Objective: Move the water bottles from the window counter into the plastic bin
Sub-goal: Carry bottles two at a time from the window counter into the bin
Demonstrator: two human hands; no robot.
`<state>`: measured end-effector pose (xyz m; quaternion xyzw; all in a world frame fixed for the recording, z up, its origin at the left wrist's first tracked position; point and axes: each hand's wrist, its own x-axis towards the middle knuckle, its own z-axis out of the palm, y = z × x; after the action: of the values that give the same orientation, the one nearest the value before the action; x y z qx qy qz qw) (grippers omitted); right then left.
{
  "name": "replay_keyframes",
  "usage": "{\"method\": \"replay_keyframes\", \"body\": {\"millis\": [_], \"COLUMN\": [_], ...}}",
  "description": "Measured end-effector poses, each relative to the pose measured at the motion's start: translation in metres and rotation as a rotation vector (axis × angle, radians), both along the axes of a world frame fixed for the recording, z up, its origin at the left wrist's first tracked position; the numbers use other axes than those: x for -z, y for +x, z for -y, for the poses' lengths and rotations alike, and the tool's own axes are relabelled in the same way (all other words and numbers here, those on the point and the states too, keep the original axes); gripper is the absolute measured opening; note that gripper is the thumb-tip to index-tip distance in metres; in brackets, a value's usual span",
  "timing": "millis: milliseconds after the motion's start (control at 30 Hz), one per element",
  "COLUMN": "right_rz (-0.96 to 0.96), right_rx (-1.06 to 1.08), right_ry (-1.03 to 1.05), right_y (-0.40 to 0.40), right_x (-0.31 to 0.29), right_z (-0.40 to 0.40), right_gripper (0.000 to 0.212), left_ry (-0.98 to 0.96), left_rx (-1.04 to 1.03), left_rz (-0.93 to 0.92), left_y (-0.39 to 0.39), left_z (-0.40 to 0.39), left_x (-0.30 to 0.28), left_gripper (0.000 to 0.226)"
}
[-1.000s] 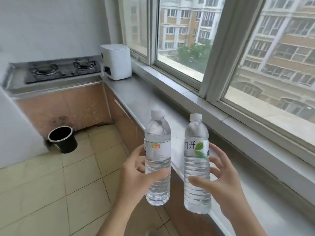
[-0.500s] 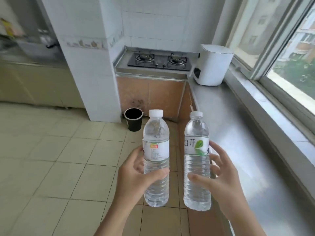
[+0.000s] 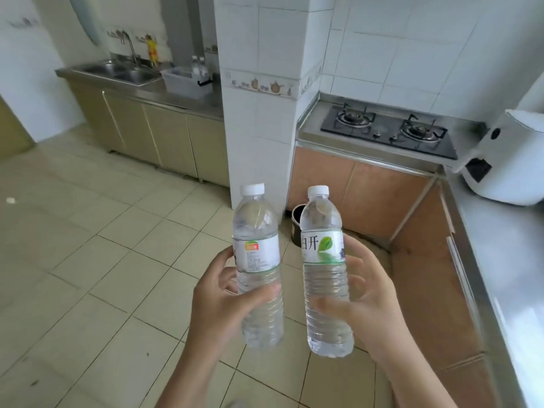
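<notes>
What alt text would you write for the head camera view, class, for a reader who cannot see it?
A person's left hand and right hand each hold an upright, capped water bottle, one with an orange-marked label and one with a green-leaf label, over a tiled kitchen floor. Far behind, a plastic bin sits beside a steel sink; a gas hob is to the right.

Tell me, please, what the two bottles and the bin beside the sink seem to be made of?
Both bottles, left and right, look like clear, glossy thin plastic: you see through them, the lower walls are ribbed, and the caps are white. The bin by the sink looks like pale, translucent plastic with a matte finish, though it is too far off to be sure.
</notes>
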<state>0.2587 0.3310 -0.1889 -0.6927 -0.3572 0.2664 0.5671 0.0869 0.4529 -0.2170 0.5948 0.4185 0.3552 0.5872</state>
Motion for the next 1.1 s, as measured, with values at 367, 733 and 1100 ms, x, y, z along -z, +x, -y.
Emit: {"method": "replay_keyframes", "body": {"millis": [367,733,1100], "right_rz": [0.015,0.007,-0.014], "right_rx": [-0.078,-0.209,-0.317], "right_ry": [0.039,0.044,0.059], "right_y": [-0.012,0.024,0.062], "right_x": [-0.008,0.0,-0.015], "right_z": [-0.207,-0.422,-0.636], "right_gripper": [0.096,0.096,0.097], "left_ry": [0.035,0.029,0.027], "left_rx": [-0.126,-0.26,-0.339], "left_rz": [0.028,0.042,-0.002], "left_y": [-0.029,0.003,0.03], "left_z": [-0.187,-0.365,-0.563], "left_x": [-0.017,-0.01,-0.019], "left_gripper": [0.071,0.071,0.076]}}
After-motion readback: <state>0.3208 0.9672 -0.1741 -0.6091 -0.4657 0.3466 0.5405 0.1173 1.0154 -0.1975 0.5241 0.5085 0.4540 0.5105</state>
